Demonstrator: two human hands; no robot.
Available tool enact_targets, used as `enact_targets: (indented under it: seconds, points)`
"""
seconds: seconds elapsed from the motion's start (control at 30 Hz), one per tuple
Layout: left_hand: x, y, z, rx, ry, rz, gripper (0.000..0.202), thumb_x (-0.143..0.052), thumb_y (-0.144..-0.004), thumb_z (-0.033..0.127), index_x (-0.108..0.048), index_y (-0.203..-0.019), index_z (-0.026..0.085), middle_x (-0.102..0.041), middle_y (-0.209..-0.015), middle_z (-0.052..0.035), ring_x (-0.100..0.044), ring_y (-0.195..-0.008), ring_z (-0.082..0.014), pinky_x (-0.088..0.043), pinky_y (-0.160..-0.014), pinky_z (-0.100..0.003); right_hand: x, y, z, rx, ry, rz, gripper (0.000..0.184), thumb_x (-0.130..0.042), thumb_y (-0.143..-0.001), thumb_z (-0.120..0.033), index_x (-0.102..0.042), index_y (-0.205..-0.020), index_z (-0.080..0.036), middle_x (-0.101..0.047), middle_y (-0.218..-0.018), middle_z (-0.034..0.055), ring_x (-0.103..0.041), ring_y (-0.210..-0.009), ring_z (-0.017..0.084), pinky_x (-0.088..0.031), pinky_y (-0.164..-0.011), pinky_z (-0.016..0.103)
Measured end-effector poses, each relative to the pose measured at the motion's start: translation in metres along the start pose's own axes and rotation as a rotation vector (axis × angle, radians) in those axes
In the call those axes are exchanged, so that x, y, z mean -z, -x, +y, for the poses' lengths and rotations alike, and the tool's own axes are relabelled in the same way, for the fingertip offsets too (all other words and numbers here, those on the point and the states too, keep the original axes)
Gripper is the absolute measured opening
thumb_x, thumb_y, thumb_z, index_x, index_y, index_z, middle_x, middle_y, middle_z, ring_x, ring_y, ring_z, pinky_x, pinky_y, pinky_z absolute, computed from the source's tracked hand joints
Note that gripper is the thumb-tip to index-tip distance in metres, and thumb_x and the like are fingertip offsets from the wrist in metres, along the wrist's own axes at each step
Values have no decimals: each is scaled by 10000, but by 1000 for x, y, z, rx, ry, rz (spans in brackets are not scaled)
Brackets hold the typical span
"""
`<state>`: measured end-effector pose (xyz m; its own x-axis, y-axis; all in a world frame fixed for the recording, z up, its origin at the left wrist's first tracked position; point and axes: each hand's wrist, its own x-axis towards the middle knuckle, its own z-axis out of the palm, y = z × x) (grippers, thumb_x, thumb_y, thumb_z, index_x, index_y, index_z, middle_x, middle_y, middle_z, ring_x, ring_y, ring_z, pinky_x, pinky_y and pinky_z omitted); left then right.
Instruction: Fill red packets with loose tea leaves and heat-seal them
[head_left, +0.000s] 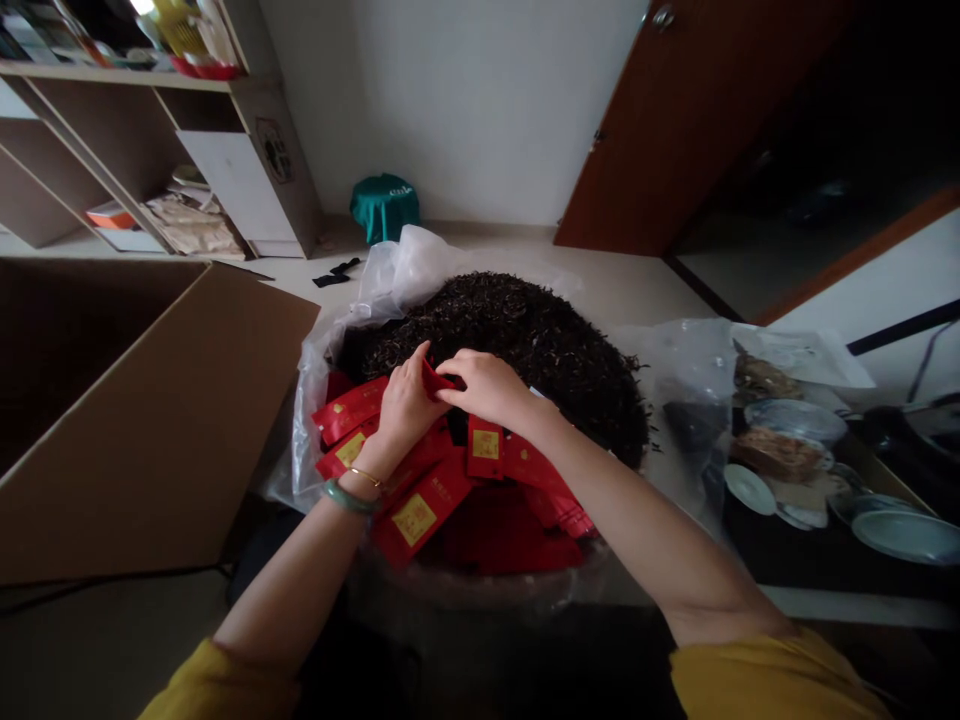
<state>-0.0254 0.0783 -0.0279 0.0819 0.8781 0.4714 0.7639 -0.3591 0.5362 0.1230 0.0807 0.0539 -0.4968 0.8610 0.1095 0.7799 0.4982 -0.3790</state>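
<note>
A big mound of dark loose tea leaves point(525, 340) fills a clear plastic bag point(405, 265) in front of me. Several red sachets with gold labels point(420, 505) lie piled on its near side. My left hand point(405, 400) and my right hand point(487, 385) meet above the pile, both pinching one small red sachet point(436, 380) between their fingertips. A green bangle and a thin gold bracelet sit on my left wrist.
A large open cardboard box point(150, 420) stands at the left. A low table at the right holds dishes point(900, 530) and plastic-wrapped items. Wooden shelves point(135, 130), a teal stool point(385, 205) and a brown door point(697, 110) stand at the back.
</note>
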Motion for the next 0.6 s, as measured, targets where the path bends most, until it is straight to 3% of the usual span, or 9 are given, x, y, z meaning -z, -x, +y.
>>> enact_targets:
  seconds: [0.13, 0.27, 0.4, 0.5, 0.6]
  points:
    - [2, -1, 2, -33, 14, -27, 760, -771, -647, 309, -425, -1311, 174, -617, -1196, -124, -587, -1094, -296, -454, -965, -453, -4, -4, 2, -48, -60, 62, 152, -602, -857, -230, -739, -911, -191, -730, -919, 58, -659, -842, 179, -460, -785, 267]
    - [6, -4, 5, 55, 54, -39, 627, -782, -625, 369, -536, -1164, 164, -643, -1104, -111, -605, -1042, -289, -483, -923, -438, 5, -4, 12, -87, -253, 191, 118, -626, -836, -219, -738, -852, -185, -738, -825, 25, -668, -764, 154, -483, -757, 247]
    - [9, -6, 7, 144, 262, -46, 589, -717, -657, 298, -531, -1196, 152, -658, -1074, -92, -632, -971, -240, -512, -884, -393, 13, -2, 23, -102, -328, 345, 222, -563, -867, -238, -708, -1023, -176, -701, -1041, 77, -656, -895, 179, -516, -795, 285]
    - [13, -6, 11, 169, 555, -134, 639, -637, -684, 271, -474, -1290, 150, -665, -1093, -83, -637, -962, -222, -518, -869, -371, 10, -1, 28, -53, -423, 195, 369, -546, -870, -214, -606, -1234, -196, -593, -1275, 107, -623, -1019, 187, -523, -867, 332]
    - [17, -5, 16, 200, 840, -211, 552, -586, -680, 286, -540, -1217, 164, -681, -1069, -72, -635, -980, -234, -520, -858, -373, 0, 2, 31, -56, -594, -44, 469, -571, -862, -195, -517, -1327, -215, -578, -1301, 101, -641, -971, 166, -539, -867, 338]
